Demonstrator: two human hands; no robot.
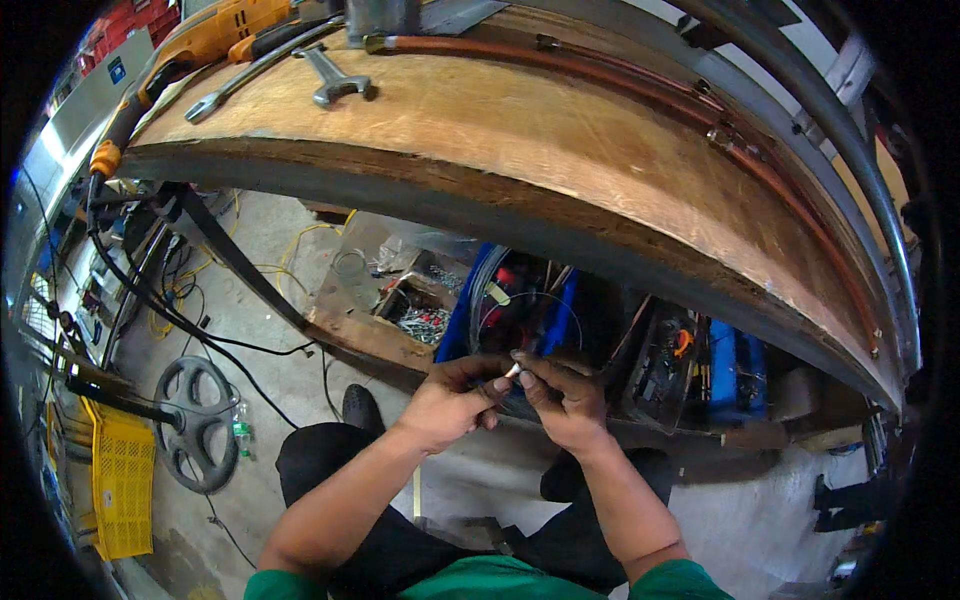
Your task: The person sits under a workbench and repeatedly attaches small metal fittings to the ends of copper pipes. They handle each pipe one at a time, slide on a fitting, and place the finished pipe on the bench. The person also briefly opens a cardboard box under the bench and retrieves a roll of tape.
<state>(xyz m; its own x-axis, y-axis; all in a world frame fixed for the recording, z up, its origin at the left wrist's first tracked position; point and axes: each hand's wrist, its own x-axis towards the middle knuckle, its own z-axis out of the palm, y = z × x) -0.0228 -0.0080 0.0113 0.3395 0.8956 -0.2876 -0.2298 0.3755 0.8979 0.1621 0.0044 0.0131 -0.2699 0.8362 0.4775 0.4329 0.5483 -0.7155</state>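
My left hand point(450, 403) and my right hand point(566, 396) meet in front of the workbench's lower shelf. Between their fingertips is a small, pale metallic piece point(514, 371), too small to name. The right thumb and fingers pinch it. On the left, the fingers are curled in close beside it, and whether they grip it too is hard to see. Just beyond the hands stands a blue bin point(463, 312) with coiled wire and dark and red items in it.
Above runs the wooden bench top point(480, 110), holding an open-end wrench point(335, 78), an orange power tool point(215, 35) and copper-coloured pipes point(560, 58). Below are a box of small screws point(422, 322) and another blue bin point(735, 372). To the left stand a grey handwheel point(172, 425) and a yellow crate point(122, 480).
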